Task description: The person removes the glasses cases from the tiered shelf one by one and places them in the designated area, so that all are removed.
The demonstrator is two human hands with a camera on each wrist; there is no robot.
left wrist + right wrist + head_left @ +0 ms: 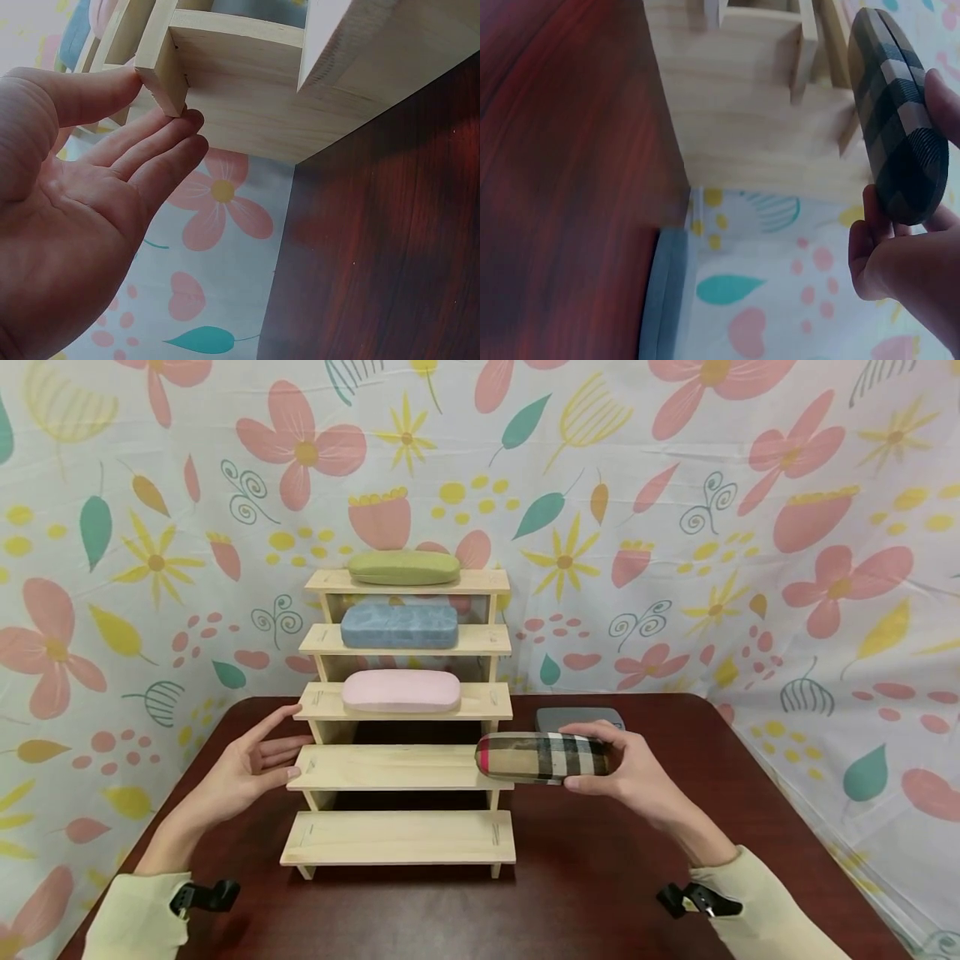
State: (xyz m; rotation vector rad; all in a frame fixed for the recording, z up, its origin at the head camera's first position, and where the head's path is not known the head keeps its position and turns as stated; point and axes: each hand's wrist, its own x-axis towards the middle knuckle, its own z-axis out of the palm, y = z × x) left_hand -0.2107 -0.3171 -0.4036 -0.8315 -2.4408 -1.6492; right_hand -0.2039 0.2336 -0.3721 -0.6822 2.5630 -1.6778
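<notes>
My right hand (pixel 633 777) grips a plaid glasses case (pixel 525 757) by its right end, with the thumb below and fingers above. The case is held level at the right end of the fourth tier of a wooden stepped rack (pixel 397 839), overlapping that tier in the head view. At the rack's left side is my left hand (pixel 243 768). Its fairly straight fingers and thumb (pixel 105 94) touch the end of a tier board (pixel 161 67). Higher tiers bear a pink case (pixel 401 691), a blue case (pixel 400 627) and a green case (pixel 403 567), one each.
A grey-blue case (pixel 577 718) lies on the dark red-brown table (pixel 600 877), behind my right hand. Flower-printed cloth (pixel 675 527) hangs behind the table and along both sides. Bare boards form the rack's two lowest tiers.
</notes>
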